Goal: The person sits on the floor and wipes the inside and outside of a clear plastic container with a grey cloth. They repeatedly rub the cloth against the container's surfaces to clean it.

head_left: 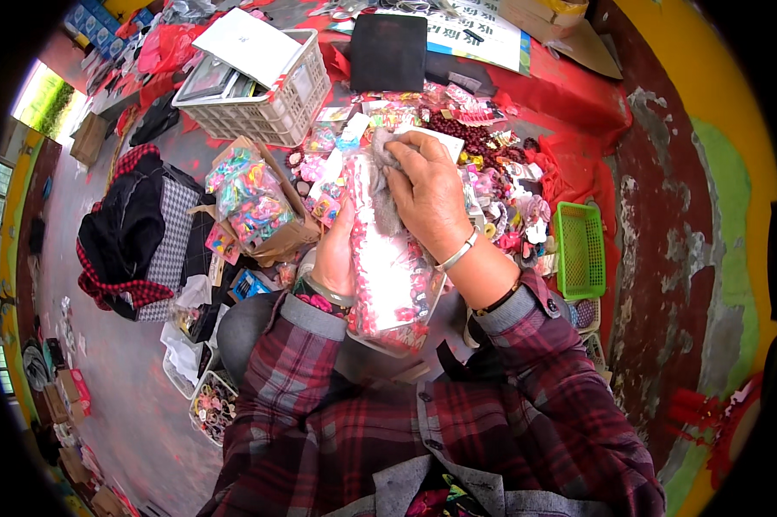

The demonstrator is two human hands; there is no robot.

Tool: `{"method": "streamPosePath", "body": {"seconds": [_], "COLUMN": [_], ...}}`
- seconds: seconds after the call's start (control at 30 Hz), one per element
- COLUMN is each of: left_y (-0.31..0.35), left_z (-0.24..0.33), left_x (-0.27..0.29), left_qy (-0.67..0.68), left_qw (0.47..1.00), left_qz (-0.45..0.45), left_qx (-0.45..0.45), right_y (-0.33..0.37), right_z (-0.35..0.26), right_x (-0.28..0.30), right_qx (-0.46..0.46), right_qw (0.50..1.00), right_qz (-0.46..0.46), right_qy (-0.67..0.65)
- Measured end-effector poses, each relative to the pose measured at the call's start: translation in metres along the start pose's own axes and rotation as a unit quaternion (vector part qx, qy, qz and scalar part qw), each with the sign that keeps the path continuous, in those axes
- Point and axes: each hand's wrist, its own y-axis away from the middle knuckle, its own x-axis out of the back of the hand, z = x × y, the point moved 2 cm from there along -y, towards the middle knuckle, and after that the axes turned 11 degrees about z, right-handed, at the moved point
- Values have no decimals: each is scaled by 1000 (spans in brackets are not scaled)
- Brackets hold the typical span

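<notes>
A long clear plastic pack (pixel 367 297) with small pink and red pieces inside lies tilted in front of me, with strong glare across its middle. My left hand (pixel 337 257) grips its left side, the fingers partly hidden behind it. A grey cloth (pixel 386 202) is pinched in my right hand (pixel 433 191) and rests against the upper part of the pack. Under and beyond both hands spreads a pile of small accessories, among them dark red beads (pixel 479 142) and pink hair ties (pixel 492 183).
To the left, a cardboard box (pixel 289 237) holds bagged colourful pieces, beside a black and red checked garment (pixel 130 233). A pale crate (pixel 272 112) with flat items stands behind. At right is a green plastic basket (pixel 580 250), near a peeling wall (pixel 664 215).
</notes>
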Motion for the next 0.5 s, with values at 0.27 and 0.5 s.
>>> {"method": "streamPosePath", "body": {"seconds": [0.27,0.5], "left_y": [-3,4], "left_z": [24,23], "left_x": [15,-18], "left_qy": [-60,6], "left_qw": [989,997], "left_qz": [78,38], "left_qx": [-108,-69], "right_y": [21,4], "right_z": [-37,-13], "right_x": [-1,6], "right_qx": [36,-64], "right_qw": [987,975], "right_qz": [-113,-87], "right_qy": [-105,-194]}}
